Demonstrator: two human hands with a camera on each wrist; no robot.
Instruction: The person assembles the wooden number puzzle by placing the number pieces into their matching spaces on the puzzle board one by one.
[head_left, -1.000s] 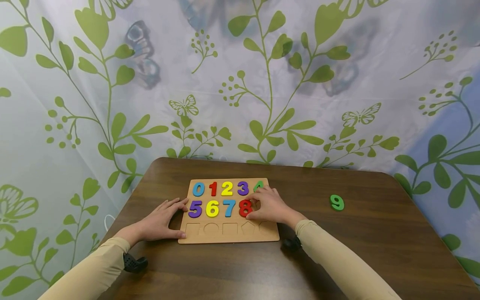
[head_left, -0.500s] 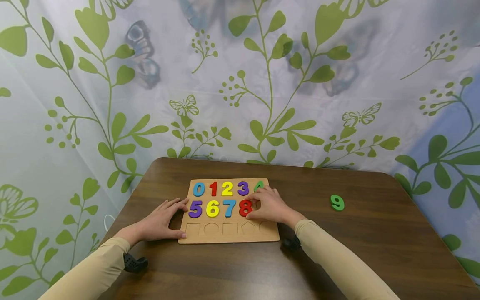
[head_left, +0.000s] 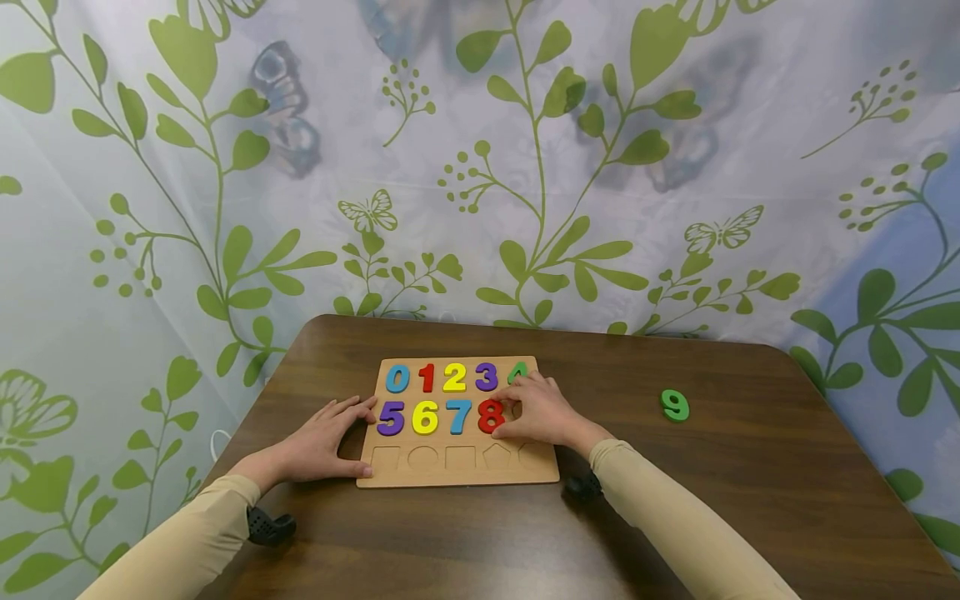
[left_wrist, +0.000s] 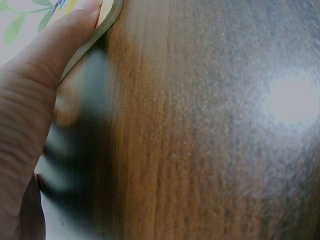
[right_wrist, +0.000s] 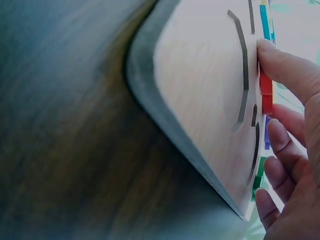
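A light wooden number puzzle board (head_left: 465, 477) lies on the table, with coloured numbers in two rows above a row of bare shape recesses. My left hand (head_left: 318, 442) spans the board's left edge, fingers spread, its thumb (left_wrist: 75, 27) resting on the near corner. With thumb and index finger, my right hand (head_left: 542, 411) pinches the red number 8 (head_left: 491, 416), which sits in the second row; the red side of this piece (right_wrist: 266, 92) shows between them in the right wrist view. Those fingers partly cover the green 4 (head_left: 517, 372). A green 9 (head_left: 674, 405) lies apart on the right.
The dark wooden table (head_left: 645, 517) carries the board and the loose 9. Behind it hangs a pale curtain (head_left: 420, 225) with green leaves and butterflies. Purple 5 (head_left: 391, 418), yellow 6 (head_left: 424, 417) and blue 7 (head_left: 458, 416) stand left of the 8.
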